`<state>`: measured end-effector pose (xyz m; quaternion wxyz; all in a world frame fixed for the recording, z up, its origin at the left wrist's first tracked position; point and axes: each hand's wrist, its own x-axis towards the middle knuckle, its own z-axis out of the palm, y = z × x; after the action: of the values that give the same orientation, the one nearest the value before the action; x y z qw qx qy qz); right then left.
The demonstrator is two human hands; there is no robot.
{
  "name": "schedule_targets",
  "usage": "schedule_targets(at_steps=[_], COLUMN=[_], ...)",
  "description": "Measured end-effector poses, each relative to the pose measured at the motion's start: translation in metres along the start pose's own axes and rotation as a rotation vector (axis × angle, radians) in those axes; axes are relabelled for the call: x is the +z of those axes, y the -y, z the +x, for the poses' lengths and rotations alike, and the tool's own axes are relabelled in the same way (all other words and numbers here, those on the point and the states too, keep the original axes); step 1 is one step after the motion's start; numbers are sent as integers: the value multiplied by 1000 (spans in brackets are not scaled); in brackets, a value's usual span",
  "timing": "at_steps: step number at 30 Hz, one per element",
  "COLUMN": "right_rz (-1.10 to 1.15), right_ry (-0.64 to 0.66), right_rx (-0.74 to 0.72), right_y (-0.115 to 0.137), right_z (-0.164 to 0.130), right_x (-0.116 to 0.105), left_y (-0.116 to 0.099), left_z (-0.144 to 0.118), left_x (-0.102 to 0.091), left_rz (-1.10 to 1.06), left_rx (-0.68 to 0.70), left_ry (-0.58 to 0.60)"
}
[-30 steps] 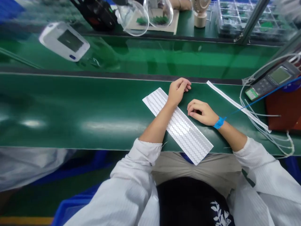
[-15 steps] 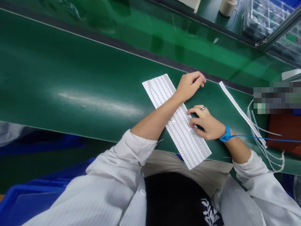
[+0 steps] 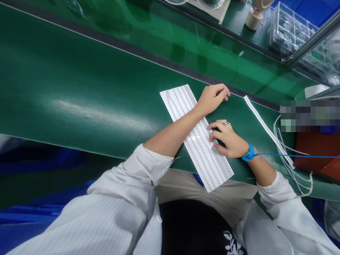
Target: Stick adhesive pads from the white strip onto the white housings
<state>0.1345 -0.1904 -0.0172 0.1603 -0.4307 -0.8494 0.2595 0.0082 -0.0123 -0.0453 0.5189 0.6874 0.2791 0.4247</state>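
A long white sheet (image 3: 183, 101) with rows of grey zigzag marks lies slanted on the green table, its near end jutting past the front edge. My left forearm crosses over the sheet. Beyond its far side, my left hand (image 3: 214, 98) rests with fingers loosely curled, and nothing shows in them. My right hand (image 3: 230, 140), with a ring and a blue wrist strap (image 3: 249, 153), has its fingers bent and apart, their tips at the sheet's right edge. Small shiny spots (image 3: 196, 137) show mid-sheet; I cannot tell what they are.
To the right lies a narrow zigzag-marked strip (image 3: 265, 125), partly over pale thin tubes (image 3: 299, 182). A reddish-brown box (image 3: 316, 147) stands at the right edge. On the shelf behind are a clear compartment box (image 3: 288, 33) and a beige object (image 3: 253, 19). The strap's blue cord (image 3: 292, 155) runs right.
The view has shifted slightly, bringing more of the back shelf into sight. Both hands keep nearly the same place at the sheet.
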Motion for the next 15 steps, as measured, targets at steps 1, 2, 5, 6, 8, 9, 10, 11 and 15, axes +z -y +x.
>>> schedule_targets(at_steps=[1,2,5,6,8,9,10,11,15], right_rz=[14,24,33,32,21,11,-3,-21,-80], right_ry=[-21,-46,-125,-145,-168,-173,-177,-181,-199], right_rx=[-6,-9,-4,-3,0,3,6,7,-17], right_y=[-1,-3,-6,-7,-8,-8,-8,-9,-12], right_z=[0,1,1,2,2,2,2,2,1], right_x=[1,1,5,6,9,10,11,13,14], left_y=[0,1,4,5,7,8,8,8,5], left_z=[1,1,4,5,5,4,3,1,2], left_x=[0,-1,-4,-4,-2,1,4,8,14], left_rz=[-13,-34,-130,-171,-277,-337,-397,-453,-571], left_rx=[-5,-11,-20,-20,-40,-62,-87,-106,-90], left_ry=[-1,-3,-15,-20,-23,-17,-5,14,53])
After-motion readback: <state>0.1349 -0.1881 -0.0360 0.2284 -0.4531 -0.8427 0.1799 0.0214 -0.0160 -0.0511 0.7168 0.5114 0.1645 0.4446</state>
